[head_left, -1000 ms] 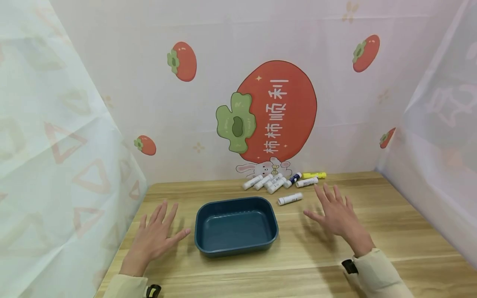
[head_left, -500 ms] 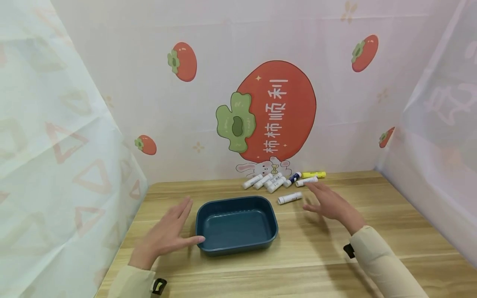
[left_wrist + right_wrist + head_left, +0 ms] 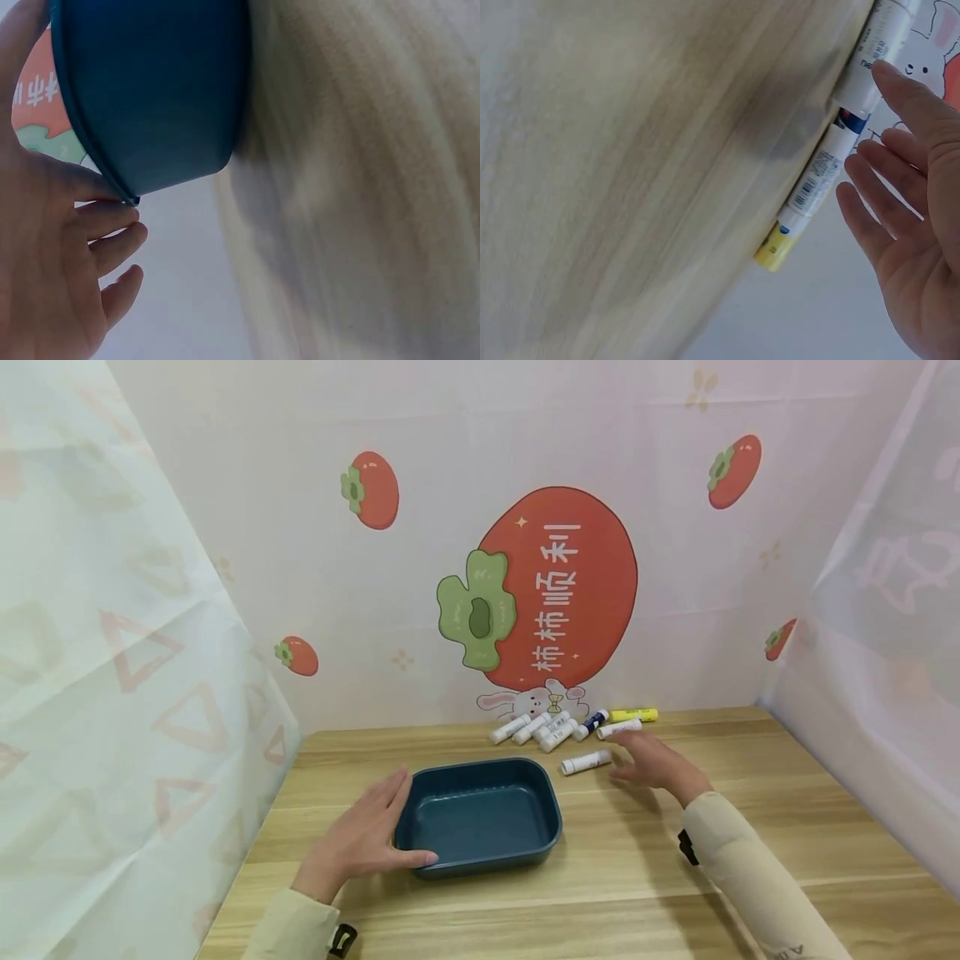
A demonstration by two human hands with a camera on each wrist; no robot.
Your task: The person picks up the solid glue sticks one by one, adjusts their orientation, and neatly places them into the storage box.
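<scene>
My left hand (image 3: 363,835) is at the left end of a dark blue rectangular tray (image 3: 487,865), thumb over the near rim and straight fingers along the left side. In the left wrist view the fingertips lie right at the rim of the tray (image 3: 157,90). My right hand (image 3: 656,764) hovers with relaxed, spread fingers just right of a white glue stick (image 3: 585,763) lying on the table. In the right wrist view its fingertip overlaps that glue stick (image 3: 866,67), and nothing is gripped.
Behind lie another white glue stick (image 3: 621,729), a yellow one (image 3: 633,715) and a navy one (image 3: 592,724). Several white glue sticks (image 3: 531,727) lie left of these, by the printed back curtain (image 3: 420,577). A side curtain (image 3: 150,693) borders the wooden table (image 3: 480,927).
My left hand has moved right and forward from beside the tray onto its left rim. The right hand has lowered leftward toward the nearest white glue stick, its fingers drawn closer together.
</scene>
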